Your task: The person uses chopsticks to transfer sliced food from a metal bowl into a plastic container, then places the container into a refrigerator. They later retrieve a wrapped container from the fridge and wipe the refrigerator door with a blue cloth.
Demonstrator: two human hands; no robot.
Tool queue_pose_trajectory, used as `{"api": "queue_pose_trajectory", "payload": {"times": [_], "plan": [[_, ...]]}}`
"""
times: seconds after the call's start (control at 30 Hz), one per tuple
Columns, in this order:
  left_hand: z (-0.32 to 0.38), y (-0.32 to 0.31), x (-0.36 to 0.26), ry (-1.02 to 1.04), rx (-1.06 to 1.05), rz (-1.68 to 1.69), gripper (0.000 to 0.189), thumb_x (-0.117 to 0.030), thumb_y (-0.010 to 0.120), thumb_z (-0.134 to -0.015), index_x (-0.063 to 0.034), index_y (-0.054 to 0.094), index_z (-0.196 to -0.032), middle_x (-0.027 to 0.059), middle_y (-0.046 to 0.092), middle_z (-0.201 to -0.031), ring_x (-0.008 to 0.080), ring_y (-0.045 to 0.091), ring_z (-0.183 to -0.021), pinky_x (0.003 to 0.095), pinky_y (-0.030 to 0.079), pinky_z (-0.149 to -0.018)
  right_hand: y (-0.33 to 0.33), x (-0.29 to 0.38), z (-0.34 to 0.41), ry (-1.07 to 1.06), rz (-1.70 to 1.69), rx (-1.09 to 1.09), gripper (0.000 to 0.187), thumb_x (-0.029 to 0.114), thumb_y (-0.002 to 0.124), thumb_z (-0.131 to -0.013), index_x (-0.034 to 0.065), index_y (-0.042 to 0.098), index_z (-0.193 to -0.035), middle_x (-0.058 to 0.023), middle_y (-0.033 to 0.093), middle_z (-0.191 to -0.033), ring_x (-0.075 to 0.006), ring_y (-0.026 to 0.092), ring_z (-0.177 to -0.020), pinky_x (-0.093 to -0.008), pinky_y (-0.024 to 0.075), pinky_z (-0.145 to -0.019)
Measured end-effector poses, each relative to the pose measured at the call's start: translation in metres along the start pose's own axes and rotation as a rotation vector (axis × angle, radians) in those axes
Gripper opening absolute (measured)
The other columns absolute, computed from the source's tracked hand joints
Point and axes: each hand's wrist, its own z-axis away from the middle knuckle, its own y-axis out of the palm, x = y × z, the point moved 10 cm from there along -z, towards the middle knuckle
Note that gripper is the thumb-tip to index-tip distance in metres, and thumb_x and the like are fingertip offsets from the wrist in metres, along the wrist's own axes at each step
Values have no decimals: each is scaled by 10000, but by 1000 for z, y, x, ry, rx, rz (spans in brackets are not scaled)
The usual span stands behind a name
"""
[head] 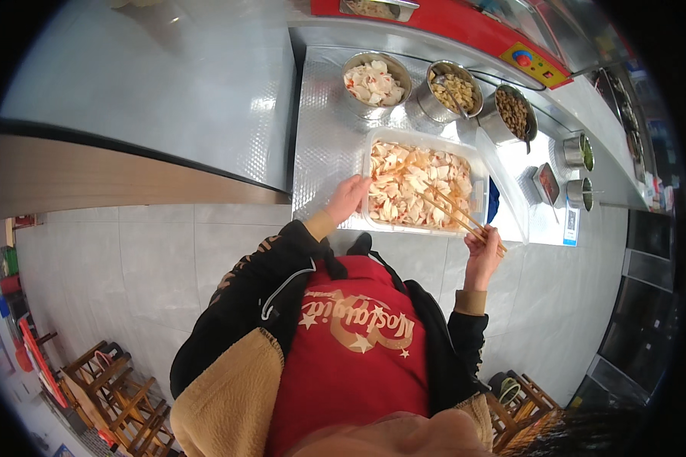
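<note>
A clear plastic tub (480,171) stands near the counter's front edge, filled with thin pale slices of food (400,188) flecked with red. My left hand (349,197) grips the tub's left wall. In my right hand (484,245) is a pair of wooden chopsticks (457,216), their tips among the slices near the tub's middle. A translucent plastic lid (511,194) leans at the tub's right side.
Behind the tub are steel pots of pale slices (374,83), yellowish pieces (454,91) and brown bits (511,112). Smaller steel containers (574,151) and a tray of red food (547,184) stand right. A red appliance (451,23) runs along the back; wooden stools (120,400) are lower left.
</note>
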Motion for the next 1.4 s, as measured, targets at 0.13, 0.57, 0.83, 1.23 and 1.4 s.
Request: {"api": "queue_pose_trajectory", "payload": {"times": [0.13,0.57,0.83,1.23,1.4], "plan": [[-7,-13,8,-95,-39,80,469,-470,388,-970,-67,519,-770,-4,478,-593,86,447,-490,237,364,-449,74,-12,23,-151,118,234,213,174,576,-931,-24,620,-999,-106,637,-888,-179,647,-768,-324,589,-686],[26,-70,28,-128,-190,107,299,-284,499,-946,-86,495,-721,-39,421,-573,40,359,-487,212,285,-439,139,-4,51,-292,332,364,218,112,512,-959,-82,610,-974,-111,634,-889,-181,644,-782,-304,563,-710],[49,-75,15,-53,-300,120,298,-248,541,-916,-63,520,-684,-35,450,-580,33,364,-487,215,277,-441,134,13,69,-350,289,555,147,62,534,-940,-51,627,-948,-82,632,-849,-146,633,-749,-254,513,-677],[75,-12,15,139,-608,184,179,-205,561,-919,-56,539,-822,-23,507,-644,43,436,-519,204,347,-458,69,27,-7,-52,466,764,232,128,570,-931,-97,630,-932,-105,640,-797,-160,641,-684,-253,525,-616],[87,0,16,217,-739,160,154,-186,616,-892,-53,546,-859,-22,524,-658,47,458,-514,208,366,-461,30,84,-41,-231,498,567,209,109,561,-930,-84,637,-910,-85,639,-770,-132,618,-650,-235,512,-604]]}}
